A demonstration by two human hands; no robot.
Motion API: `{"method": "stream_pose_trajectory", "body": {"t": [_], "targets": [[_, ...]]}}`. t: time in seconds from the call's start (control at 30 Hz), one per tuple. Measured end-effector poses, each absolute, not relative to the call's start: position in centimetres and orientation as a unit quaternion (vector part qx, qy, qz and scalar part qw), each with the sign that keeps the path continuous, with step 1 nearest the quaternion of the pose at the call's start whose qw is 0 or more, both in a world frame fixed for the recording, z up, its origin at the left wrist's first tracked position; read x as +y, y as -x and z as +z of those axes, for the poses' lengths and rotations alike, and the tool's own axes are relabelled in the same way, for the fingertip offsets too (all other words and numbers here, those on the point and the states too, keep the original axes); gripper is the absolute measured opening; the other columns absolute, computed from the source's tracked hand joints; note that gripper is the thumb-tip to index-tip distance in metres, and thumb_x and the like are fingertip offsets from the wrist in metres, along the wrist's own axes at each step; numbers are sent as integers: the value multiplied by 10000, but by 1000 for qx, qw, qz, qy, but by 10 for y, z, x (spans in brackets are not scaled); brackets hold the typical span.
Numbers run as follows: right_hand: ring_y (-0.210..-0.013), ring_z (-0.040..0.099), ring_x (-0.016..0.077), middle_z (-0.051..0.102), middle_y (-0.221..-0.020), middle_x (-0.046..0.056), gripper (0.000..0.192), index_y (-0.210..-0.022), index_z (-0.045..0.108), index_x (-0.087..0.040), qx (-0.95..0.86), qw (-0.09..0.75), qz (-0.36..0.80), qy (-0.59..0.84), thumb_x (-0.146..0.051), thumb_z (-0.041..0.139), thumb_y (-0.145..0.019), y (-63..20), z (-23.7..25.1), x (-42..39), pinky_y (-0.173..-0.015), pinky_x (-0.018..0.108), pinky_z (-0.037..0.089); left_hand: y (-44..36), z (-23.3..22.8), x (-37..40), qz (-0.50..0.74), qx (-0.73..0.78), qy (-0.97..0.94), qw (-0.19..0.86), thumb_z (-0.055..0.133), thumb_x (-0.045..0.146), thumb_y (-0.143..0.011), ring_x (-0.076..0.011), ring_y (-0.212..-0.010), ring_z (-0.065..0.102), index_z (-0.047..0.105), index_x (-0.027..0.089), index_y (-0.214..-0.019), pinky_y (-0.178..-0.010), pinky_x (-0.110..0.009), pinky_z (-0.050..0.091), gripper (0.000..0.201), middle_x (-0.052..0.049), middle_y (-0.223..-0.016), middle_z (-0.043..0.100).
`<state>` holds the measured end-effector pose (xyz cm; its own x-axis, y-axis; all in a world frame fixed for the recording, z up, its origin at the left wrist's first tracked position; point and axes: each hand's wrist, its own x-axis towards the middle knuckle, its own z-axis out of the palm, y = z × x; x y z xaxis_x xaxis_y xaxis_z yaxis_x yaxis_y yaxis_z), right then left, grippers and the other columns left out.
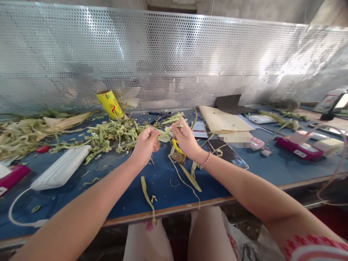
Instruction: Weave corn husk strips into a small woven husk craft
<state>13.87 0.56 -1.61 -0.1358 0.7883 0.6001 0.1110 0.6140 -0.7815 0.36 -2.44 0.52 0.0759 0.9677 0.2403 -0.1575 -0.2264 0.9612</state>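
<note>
Nearby, yellow tube (110,104) lettered, illegible; fingers (154,133) pinch pale strip (164,137).

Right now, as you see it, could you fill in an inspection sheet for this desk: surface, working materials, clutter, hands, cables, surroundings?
Surface: blue tabletop, with loose plant strips and small scraps on it.
Working materials: pale green strip between the hands; a pile of greenish plant pieces beyond and to the left of the left hand.
Clutter: yellow tube, white box, dark phone, tan paper, purple object at right.
Hands: left hand and right hand close together, both pinching the pale green strip.
Cables: white cable at the white box.
Surroundings: perforated metal screen behind the tabletop.
</note>
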Motion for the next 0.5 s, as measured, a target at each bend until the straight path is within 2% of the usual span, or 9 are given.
{"method": "stream_pose_trajectory", "body": {"t": [0.3, 0.5], "targets": [[-497, 292, 76, 297, -557, -67, 177, -693, 335, -220, -654, 611, 346, 280, -275, 438, -825, -143, -11, 8, -516, 245, 285, -2, 2, -26, 538, 313, -626, 469, 547, 357, -768, -31, -319, 268, 355, 197, -631, -366, -188, 224, 285, 108, -368, 317], [-476, 271, 67, 286, -546, -75, 215, -682, 317, -219, -649, 602, 370, 281, -302, 460, -820, -143, -11, 10, -488, 232, 271, -3, 2, -25, 556, 318, -585, 497, 563, 327, -764, -23, -312, 250, 386, 186, -637, -361, -175, 207, 259, 111, -366, 310]]}}
